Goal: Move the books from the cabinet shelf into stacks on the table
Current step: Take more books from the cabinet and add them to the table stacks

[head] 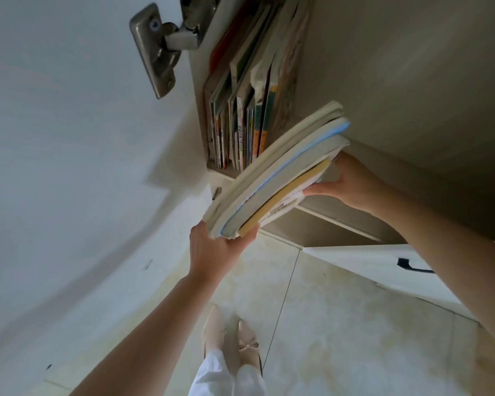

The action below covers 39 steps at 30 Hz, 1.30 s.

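We have one view only, worn on the head, looking steeply down and forward. The cabinet shelf (223,174) sits close, upper centre of the frame; the floor (340,324) fills the bottom. The frame seems tilted, perhaps wide-angle distortion.

A metal hinge (157,50) is seen fixed to the inner face of a white cabinet door (69,138), at the upper left. Below the hinge, pale glossy floor tiles (340,324) are spread, crossed by thin dark grout lines. On the tiles, well below the hinge, two beige pointed shoes (232,338) are seen side by side, the right one trimmed with a small bow, white trouser legs (226,378) above them. Right of the shoes, a white drawer front (369,261) with a dark handle (412,267) is seen.
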Tool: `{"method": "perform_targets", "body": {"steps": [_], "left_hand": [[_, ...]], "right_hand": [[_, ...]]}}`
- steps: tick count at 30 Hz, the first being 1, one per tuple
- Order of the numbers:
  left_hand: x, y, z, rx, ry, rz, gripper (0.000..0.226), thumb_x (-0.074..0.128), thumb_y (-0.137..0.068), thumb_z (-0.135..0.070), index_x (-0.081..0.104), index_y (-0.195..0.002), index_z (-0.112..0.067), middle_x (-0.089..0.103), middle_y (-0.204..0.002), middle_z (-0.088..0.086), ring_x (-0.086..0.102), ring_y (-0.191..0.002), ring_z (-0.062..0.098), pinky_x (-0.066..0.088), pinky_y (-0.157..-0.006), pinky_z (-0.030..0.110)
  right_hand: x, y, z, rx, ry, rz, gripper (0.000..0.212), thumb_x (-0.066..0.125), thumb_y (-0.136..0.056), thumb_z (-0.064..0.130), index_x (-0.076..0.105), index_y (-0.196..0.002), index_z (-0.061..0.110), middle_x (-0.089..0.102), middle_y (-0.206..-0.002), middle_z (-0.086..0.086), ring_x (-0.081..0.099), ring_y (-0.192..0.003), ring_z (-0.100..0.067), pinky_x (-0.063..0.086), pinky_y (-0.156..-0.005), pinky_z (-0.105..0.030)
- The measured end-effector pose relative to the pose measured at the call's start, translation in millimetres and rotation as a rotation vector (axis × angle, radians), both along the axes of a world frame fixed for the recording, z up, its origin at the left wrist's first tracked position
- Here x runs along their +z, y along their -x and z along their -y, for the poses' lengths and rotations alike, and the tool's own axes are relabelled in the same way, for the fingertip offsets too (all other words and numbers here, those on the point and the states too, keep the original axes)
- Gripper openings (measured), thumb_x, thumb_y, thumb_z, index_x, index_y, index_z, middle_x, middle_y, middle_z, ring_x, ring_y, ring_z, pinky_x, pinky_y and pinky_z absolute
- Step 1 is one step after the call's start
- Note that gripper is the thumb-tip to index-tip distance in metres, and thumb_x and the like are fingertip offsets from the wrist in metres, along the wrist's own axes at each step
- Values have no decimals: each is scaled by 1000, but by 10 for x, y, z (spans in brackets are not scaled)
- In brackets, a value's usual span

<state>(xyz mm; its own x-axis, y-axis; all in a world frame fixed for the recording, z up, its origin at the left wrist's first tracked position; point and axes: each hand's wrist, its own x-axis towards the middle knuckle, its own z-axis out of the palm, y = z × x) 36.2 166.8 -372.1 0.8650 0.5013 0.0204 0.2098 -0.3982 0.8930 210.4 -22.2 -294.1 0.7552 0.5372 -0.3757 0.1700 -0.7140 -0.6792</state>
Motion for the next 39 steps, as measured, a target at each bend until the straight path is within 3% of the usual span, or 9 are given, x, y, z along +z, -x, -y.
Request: {"method": "perform_targets", "body": {"steps": [3, 6, 8, 12, 15, 20, 23, 32, 39], "left_hand": [[89, 15, -67, -16, 59, -121, 64, 71, -61, -59, 70, -108, -16, 73, -92, -2, 69, -84, 16, 58, -75, 30], [233, 89, -110, -62, 129, -246, 47, 76, -55, -59, 68, -85, -24, 71, -82, -6, 65, -72, 10, 58, -67, 34], [404, 191, -121, -109, 217, -261, 43, 83, -58, -42, 70, -98, -32, 73, -95, -12, 68, -86, 3, 58, -74, 30], [947, 530, -11, -99, 335, -292, 46, 89, -61, -23, 71, -104, -23, 73, -101, -12, 69, -89, -3, 58, -74, 22], [1429, 868, 156, 3, 446, -245, 44, 86, -65, -1, 66, -97, -23, 71, -86, -20, 69, -76, -6, 52, -62, 10], [2123, 1572, 507, 296, 675, -142, 38, 78, -71, 7, 63, -99, -14, 77, -87, 0, 74, -79, 17, 60, -70, 31], [2491, 2011, 723, 488, 751, -102, 40, 79, -71, -6, 62, -106, -17, 77, -89, 7, 74, -81, 28, 60, -71, 42], [3053, 3479, 1126, 893, 841, 43, 33, 70, -85, -8, 62, -102, -35, 76, -97, 6, 74, -82, 29, 61, -69, 44], [3250, 4670, 1455, 1243, 805, 156, 24, 70, -86, -14, 62, -107, -24, 76, -95, 5, 74, -83, 30, 60, -71, 50]], "right_hand": [[-4, 131, 25, -40, -7, 57, 60, 81, -73, 10, 54, -126, 0, 63, -121, -11, 59, -112, -19, 46, -97, -27], [124, 315, 94, -126, -66, 6, 56, 81, -71, 4, 54, -119, 13, 62, -109, 10, 58, -94, 9, 47, -84, -12], [290, 475, 151, -170, -109, -59, 57, 81, -71, 6, 51, -115, 26, 59, -106, 22, 57, -93, 16, 51, -84, -16], [723, 838, 278, -198, -139, -208, 54, 77, -76, 9, 52, -123, 15, 64, -109, 11, 59, -98, 1, 50, -70, -4], [1043, 1136, 373, -238, -178, -274, 53, 78, -76, 11, 53, -122, 8, 67, -112, 3, 64, -103, -10, 58, -75, -19], [1594, 1732, 473, -207, -268, -362, 45, 75, -80, 23, 56, -120, 12, 71, -113, 3, 68, -104, -16, 57, -88, -36], [1911, 2109, 454, -176, -349, -464, 39, 71, -83, 25, 60, -119, 17, 71, -115, 1, 68, -107, -20, 53, -94, -46], [2464, 3270, 30, 31, -331, -519, 13, 70, -86, 24, 70, -99, 25, 76, -100, -2, 72, -94, -24, 57, -87, -50], [2674, 4336, -336, 397, -205, -584, 50, 68, -87, 11, 46, -129, 26, 65, -108, -1, 69, -92, -17, 62, -72, -36]]}}
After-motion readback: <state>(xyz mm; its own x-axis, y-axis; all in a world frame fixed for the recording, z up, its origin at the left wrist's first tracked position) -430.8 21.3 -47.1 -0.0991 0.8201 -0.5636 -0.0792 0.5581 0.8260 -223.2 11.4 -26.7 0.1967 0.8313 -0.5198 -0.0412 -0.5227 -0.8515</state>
